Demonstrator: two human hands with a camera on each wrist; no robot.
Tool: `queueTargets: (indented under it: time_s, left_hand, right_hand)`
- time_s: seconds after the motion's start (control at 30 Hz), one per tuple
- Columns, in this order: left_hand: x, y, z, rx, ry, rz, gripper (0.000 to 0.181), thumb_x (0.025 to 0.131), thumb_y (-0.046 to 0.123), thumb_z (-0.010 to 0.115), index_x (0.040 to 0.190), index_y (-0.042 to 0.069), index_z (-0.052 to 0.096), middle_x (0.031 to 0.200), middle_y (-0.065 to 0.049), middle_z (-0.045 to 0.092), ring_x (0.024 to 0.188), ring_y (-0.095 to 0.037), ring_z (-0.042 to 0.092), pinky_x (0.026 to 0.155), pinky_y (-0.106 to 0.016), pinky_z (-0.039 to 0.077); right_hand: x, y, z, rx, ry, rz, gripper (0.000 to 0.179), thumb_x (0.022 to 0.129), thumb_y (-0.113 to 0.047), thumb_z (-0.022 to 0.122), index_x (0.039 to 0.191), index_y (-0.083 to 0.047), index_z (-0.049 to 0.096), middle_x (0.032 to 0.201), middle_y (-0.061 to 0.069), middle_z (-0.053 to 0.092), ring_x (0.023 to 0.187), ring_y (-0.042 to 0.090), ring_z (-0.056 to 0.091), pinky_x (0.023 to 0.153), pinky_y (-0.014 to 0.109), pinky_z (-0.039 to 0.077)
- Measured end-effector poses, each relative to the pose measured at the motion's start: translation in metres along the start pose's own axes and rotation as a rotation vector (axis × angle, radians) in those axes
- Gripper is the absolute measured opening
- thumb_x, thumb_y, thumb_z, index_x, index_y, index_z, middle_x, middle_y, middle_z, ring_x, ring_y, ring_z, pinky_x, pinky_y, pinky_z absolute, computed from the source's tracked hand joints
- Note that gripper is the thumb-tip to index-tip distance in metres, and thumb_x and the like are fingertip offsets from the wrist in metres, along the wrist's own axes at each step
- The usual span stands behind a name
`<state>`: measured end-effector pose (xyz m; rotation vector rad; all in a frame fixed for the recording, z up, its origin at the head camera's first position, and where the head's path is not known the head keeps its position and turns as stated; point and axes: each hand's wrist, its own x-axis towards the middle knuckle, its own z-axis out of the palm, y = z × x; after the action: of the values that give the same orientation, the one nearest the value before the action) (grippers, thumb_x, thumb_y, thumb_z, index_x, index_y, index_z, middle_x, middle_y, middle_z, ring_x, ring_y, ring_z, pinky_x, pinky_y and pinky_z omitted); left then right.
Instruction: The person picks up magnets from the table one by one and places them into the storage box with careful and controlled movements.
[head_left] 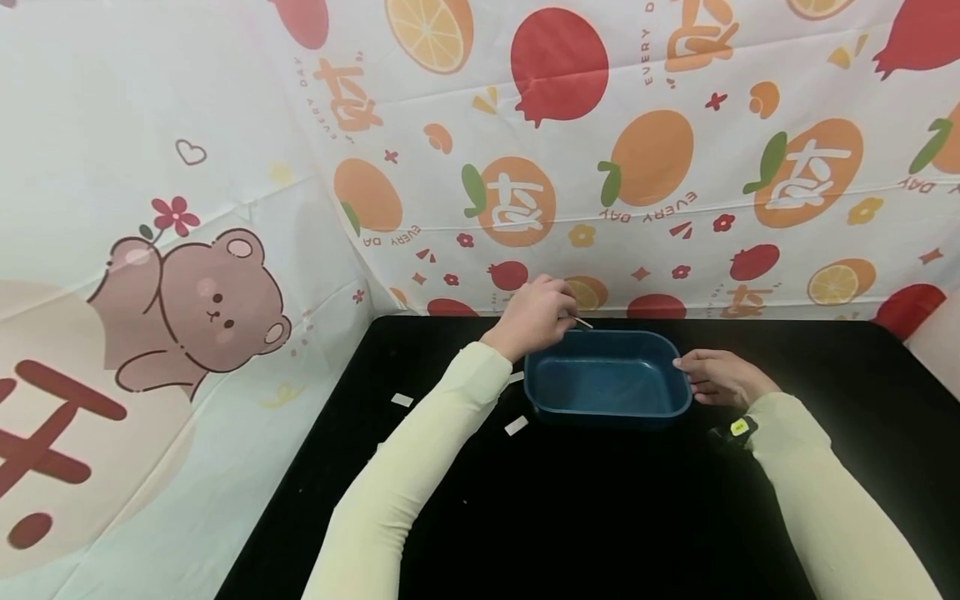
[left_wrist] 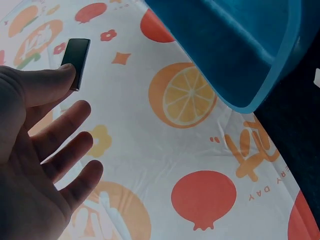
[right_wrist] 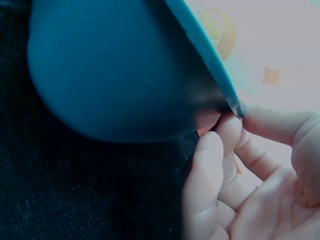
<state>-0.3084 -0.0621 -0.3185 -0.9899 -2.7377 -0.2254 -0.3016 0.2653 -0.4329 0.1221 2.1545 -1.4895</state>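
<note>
My left hand (head_left: 534, 315) is above the far left corner of a blue plastic basin (head_left: 607, 412). Between thumb and index finger it pinches a small flat rectangular piece (left_wrist: 80, 56), dark and shiny on the side seen in the left wrist view; the other fingers are spread loosely. My right hand (head_left: 723, 377) is at the basin's right end, its thumb and fingers pinching the rim (right_wrist: 212, 60). Viewed from the head, the inside of the basin shows only its bare blue floor.
Small white rectangular pieces (head_left: 517, 426) lie on the black table (head_left: 600, 517) left of the basin, another (head_left: 402, 400) farther left. A fruit-print cloth (head_left: 450, 192) hangs behind the table's far edge, and a bear-print cloth (head_left: 217, 292) is at the left.
</note>
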Motion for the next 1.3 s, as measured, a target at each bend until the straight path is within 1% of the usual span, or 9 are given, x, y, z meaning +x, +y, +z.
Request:
queueTargets:
  time_s: [0.13,0.27,0.43,0.6,0.87,1.0,1.13,1.3]
  left_hand:
    - [0.008,0.003,0.002,0.033,-0.031,-0.015,0.017,0.094,0.024,0.068,0.107,0.02,0.079,0.121,0.001,0.068,0.117,-0.02,0.055,0.092,-0.038,0.052]
    - [0.012,0.005,0.006,0.058,-0.045,0.001,0.016,0.094,0.024,0.068,0.105,0.02,0.079,0.119,0.001,0.068,0.115,-0.019,0.055,0.092,-0.038,0.051]
    - [0.012,0.007,0.015,0.082,-0.071,0.035,0.016,0.096,0.024,0.066,0.103,0.02,0.079,0.118,0.001,0.068,0.114,-0.02,0.056,0.091,-0.039,0.051]
    - [0.012,0.009,0.024,0.072,-0.094,0.034,0.016,0.095,0.024,0.066,0.103,0.019,0.079,0.12,0.0,0.067,0.116,-0.021,0.056,0.091,-0.04,0.05]
    - [0.018,0.011,0.041,0.093,-0.096,0.022,0.015,0.095,0.026,0.066,0.103,0.023,0.079,0.123,0.002,0.067,0.119,-0.019,0.055,0.098,-0.039,0.049]
    - [0.019,0.011,0.048,0.113,-0.098,0.009,0.016,0.096,0.027,0.065,0.103,0.024,0.078,0.12,0.004,0.067,0.119,-0.019,0.053,0.101,-0.039,0.046]
    - [0.02,0.012,0.055,0.121,-0.103,0.002,0.015,0.096,0.028,0.065,0.102,0.025,0.078,0.117,0.005,0.068,0.117,-0.018,0.053,0.101,-0.039,0.045]
    - [0.02,0.015,0.063,0.106,-0.123,0.014,0.016,0.096,0.028,0.064,0.103,0.025,0.078,0.119,0.005,0.068,0.118,-0.018,0.054,0.101,-0.04,0.045]
  right_hand:
    - [0.0,0.0,0.0,-0.002,0.007,-0.003,0.038,0.097,-0.046,0.059,0.117,-0.013,0.062,0.091,-0.003,0.064,0.083,0.014,0.062,0.079,0.026,0.058]
    - [-0.001,0.0,-0.001,0.01,0.011,0.0,0.037,0.097,-0.046,0.06,0.115,-0.014,0.063,0.09,-0.003,0.065,0.081,0.014,0.063,0.078,0.025,0.058]
    - [-0.001,0.001,-0.001,0.021,0.004,0.004,0.035,0.097,-0.044,0.059,0.114,-0.014,0.062,0.089,-0.003,0.064,0.08,0.013,0.063,0.078,0.025,0.058]
    - [0.0,0.002,0.0,0.026,0.008,0.004,0.035,0.097,-0.045,0.06,0.115,-0.015,0.063,0.09,-0.003,0.065,0.081,0.013,0.063,0.078,0.025,0.058]
    - [0.0,0.001,-0.001,0.028,0.005,0.001,0.033,0.098,-0.044,0.059,0.113,-0.015,0.063,0.089,-0.003,0.063,0.081,0.013,0.063,0.078,0.025,0.058]
    - [0.002,0.001,-0.002,0.023,0.008,0.0,0.033,0.097,-0.044,0.059,0.113,-0.015,0.063,0.09,-0.002,0.064,0.081,0.014,0.063,0.078,0.025,0.058]
    - [0.002,0.0,-0.002,0.021,0.008,-0.002,0.031,0.098,-0.043,0.059,0.111,-0.016,0.063,0.09,-0.002,0.063,0.081,0.014,0.063,0.078,0.026,0.058]
    - [0.0,0.003,0.0,0.021,0.002,-0.005,0.029,0.1,-0.041,0.057,0.111,-0.015,0.062,0.089,-0.002,0.061,0.079,0.013,0.062,0.075,0.025,0.057]
